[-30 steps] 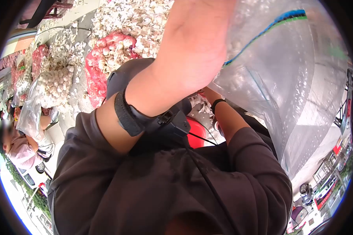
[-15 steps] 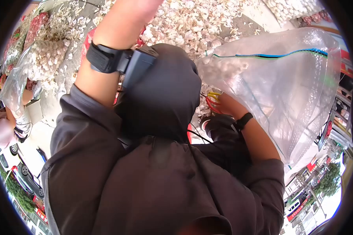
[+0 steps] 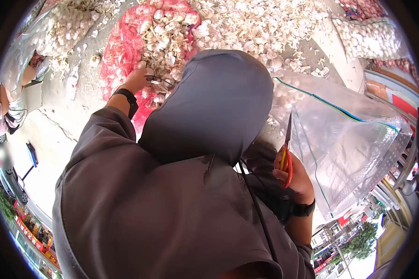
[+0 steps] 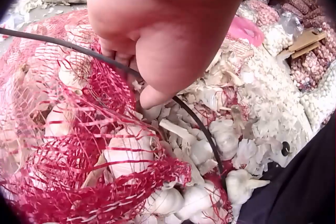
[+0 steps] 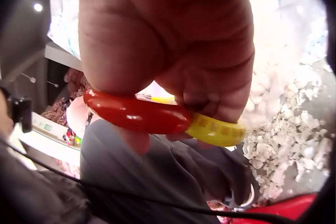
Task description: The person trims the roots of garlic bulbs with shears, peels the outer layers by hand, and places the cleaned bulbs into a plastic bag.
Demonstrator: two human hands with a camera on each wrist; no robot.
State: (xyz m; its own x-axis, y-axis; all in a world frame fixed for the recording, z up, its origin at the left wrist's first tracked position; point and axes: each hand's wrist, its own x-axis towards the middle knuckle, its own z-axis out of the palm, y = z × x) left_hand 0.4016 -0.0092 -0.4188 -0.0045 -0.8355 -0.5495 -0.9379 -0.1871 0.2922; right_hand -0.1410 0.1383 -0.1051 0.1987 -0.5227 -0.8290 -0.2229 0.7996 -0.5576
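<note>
Left hand [image 3: 137,80] reached into the one red mesh sack [image 3: 121,56] at far left, fingers curled down among the garlic bulbs [image 4: 131,155]; we could not tell whether that grip held one. Bulbs lay directly under and just ahead of it, too many to count. To the right, the right hand [image 3: 295,179] gripped one pair of scissors [image 3: 287,153], blades up, beside one clear plastic bag [image 3: 349,149].
</note>
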